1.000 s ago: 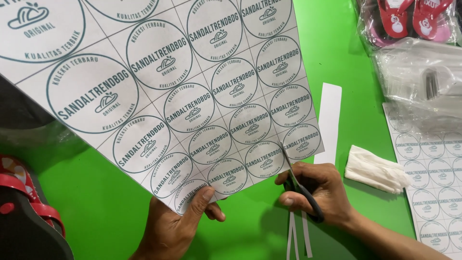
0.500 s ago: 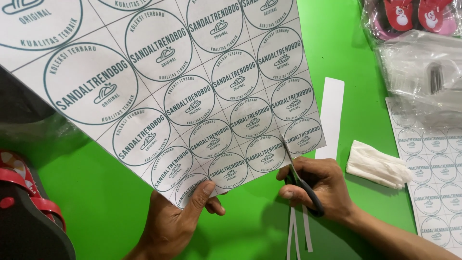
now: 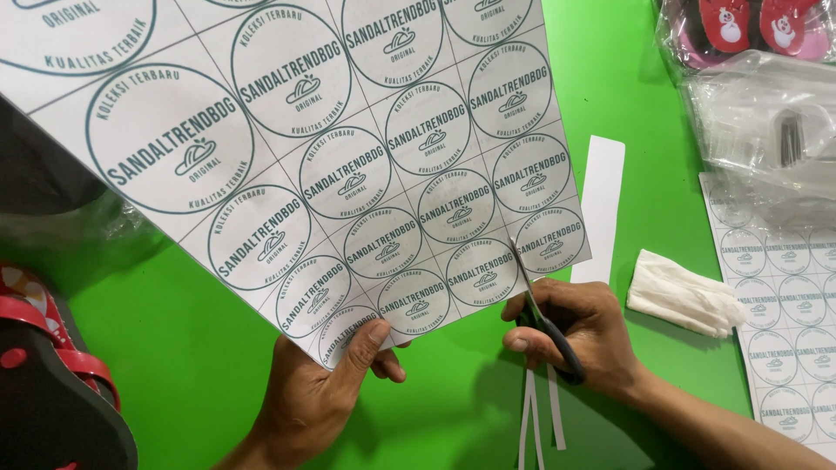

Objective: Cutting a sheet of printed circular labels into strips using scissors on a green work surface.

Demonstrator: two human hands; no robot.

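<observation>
A large white sheet (image 3: 287,148) printed with round dark-green labels is held up over a green table (image 3: 192,365). My left hand (image 3: 322,392) pinches the sheet's lower corner, thumb on top of a label. My right hand (image 3: 575,335) grips black-handled scissors (image 3: 542,313). Their blades enter the sheet's bottom edge between the last two columns of labels. Thin white paper strips (image 3: 535,413) lie below my right hand.
A long white paper strip (image 3: 603,196) and a folded white tissue (image 3: 684,296) lie right of the sheet. Another label sheet (image 3: 784,313) sits at the right edge under clear plastic bags (image 3: 766,122). Red-strapped sandals (image 3: 43,383) are at lower left, bagged sandals (image 3: 740,26) at top right.
The sheet has shifted slightly left and down. The scissors have edged further up into the sheet's bottom edge. Both hands keep their grips.
</observation>
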